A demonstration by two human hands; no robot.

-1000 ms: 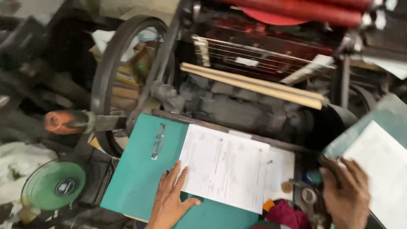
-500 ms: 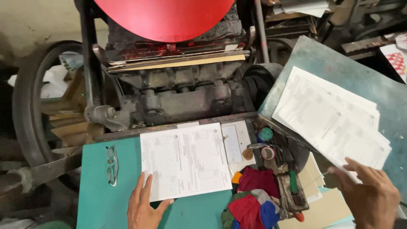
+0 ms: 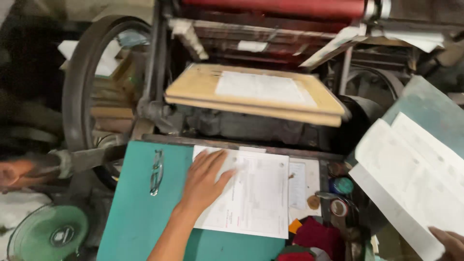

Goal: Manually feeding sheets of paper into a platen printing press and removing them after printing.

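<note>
My left hand lies flat, fingers spread, on the left part of a stack of printed white sheets resting on a teal board. Only the fingers of my right hand show at the bottom right corner, holding the lower edge of a large white printed sheet lifted over a tilted teal surface. Ahead, the press's wooden platen lies open with a printed sheet on it.
A big dark flywheel stands at the left, a red roller at the top. Folded glasses lie on the teal board. Small tins, tape and coloured rags crowd the lower right. A green fan sits bottom left.
My left hand slid up from the stack's lower edge onto its upper left part. The wooden platen swung open, showing a sheet on it. My right hand lifted a white sheet.
</note>
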